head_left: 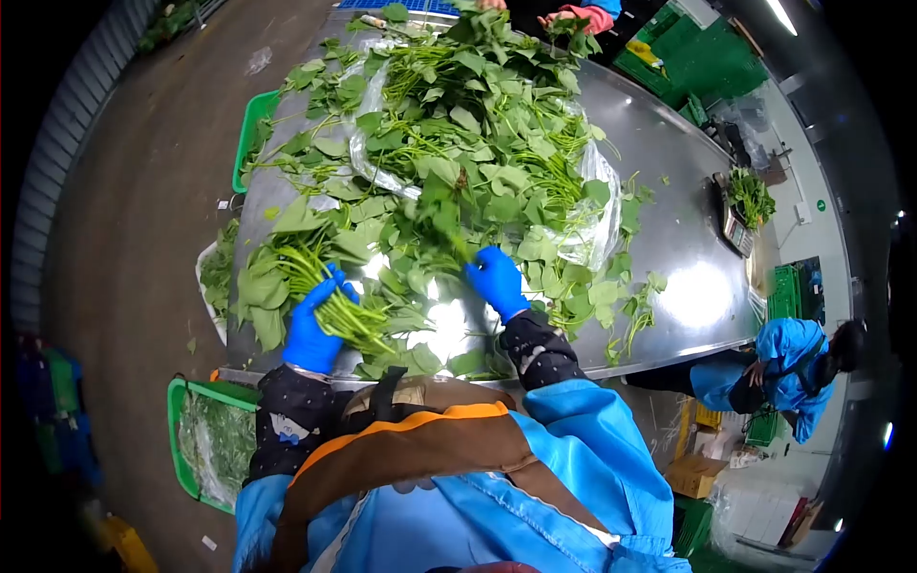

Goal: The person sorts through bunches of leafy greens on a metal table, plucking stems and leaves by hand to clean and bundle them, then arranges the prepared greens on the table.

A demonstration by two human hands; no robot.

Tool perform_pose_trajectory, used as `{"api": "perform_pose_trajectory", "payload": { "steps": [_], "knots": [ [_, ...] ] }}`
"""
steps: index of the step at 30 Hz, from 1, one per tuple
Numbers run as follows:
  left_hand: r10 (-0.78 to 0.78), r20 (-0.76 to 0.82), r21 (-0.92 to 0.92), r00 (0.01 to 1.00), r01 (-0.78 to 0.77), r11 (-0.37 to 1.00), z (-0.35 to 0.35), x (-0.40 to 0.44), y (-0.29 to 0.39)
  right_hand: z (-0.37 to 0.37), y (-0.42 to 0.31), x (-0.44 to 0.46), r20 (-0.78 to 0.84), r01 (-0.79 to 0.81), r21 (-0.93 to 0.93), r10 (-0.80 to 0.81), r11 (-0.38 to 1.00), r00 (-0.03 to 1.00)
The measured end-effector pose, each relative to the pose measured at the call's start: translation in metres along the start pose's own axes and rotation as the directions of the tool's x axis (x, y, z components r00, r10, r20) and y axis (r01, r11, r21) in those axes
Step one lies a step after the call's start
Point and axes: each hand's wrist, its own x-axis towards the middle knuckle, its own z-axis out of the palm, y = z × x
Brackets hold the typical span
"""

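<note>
My left hand (pixel 313 332), in a blue glove, is closed around a thick bunch of leafy green stems (pixel 304 270). Its broad leaves fan out to the left and the cut ends point toward my body. My right hand (pixel 498 283), also gloved in blue, is closed with a leafy sprig (pixel 445 215) at its fingertips; the sprig is partly blurred. Beyond both hands a large heap of the same leafy greens (pixel 468 119) covers much of the metal table (pixel 659 143). Clear plastic sheeting (pixel 600 205) lies under and beside the heap.
A green crate (pixel 253 134) and a white tub (pixel 210 296) stand along the table's left side. Near my left lies a green-rimmed basket (pixel 177 420). A scale (pixel 734 229) holding greens sits at right. One person (pixel 788 368) is at right; another's hand (pixel 583 17) touches the heap's far end.
</note>
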Motion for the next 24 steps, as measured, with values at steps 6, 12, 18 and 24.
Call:
{"api": "perform_pose_trajectory", "payload": {
  "steps": [6,12,18,24],
  "knots": [
    [0.023,-0.004,0.078,1.000,-0.022,0.997,0.019,0.006,-0.006,-0.034,-0.029,0.004,0.322,-0.355,0.530,0.204,0.770,0.925],
    [0.039,-0.120,0.277,0.992,-0.004,0.961,0.040,0.019,-0.038,-0.045,-0.065,-0.001,0.276,-0.340,0.766,0.199,0.545,0.941],
    [0.092,-0.136,0.446,0.986,-0.022,0.895,0.054,0.017,-0.042,-0.048,-0.112,-0.024,0.023,-0.003,0.615,-0.014,0.789,1.000],
    [0.015,0.012,0.516,1.000,-0.019,0.856,0.051,0.018,-0.042,-0.051,-0.125,-0.024,0.150,0.107,0.500,-0.208,0.859,0.967]
  ]
}}
